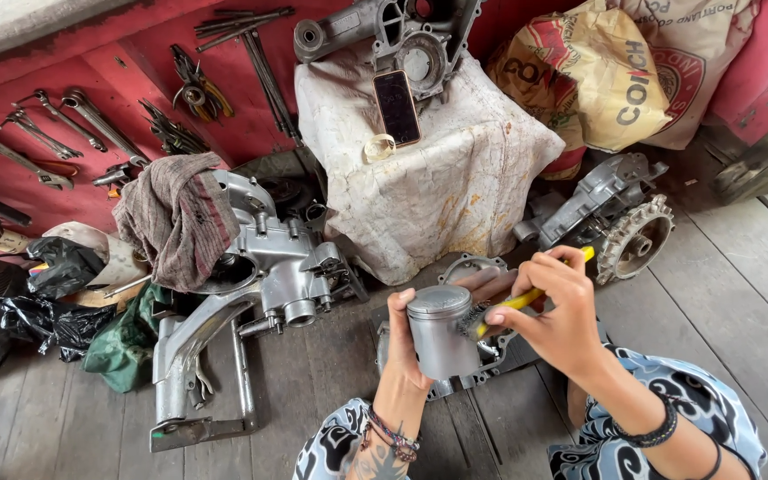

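My left hand (404,342) grips a grey metal piston (442,331) upright, low in the middle of the view. My right hand (555,307) holds a yellow-handled brush (526,298), and its dark bristle end rests against the piston's right side. Both hands hover over a flat engine cover (482,267) lying on the wooden floor. Patterned sleeves and my knees show along the bottom edge.
A silver engine casing (277,267) under a striped rag (180,218) lies to the left. Behind stands a cloth-covered block (446,178) with a phone (396,107) and another casing on top. A finned engine part (620,222), sacks, wrenches on a red wall (64,133), black bags at left.
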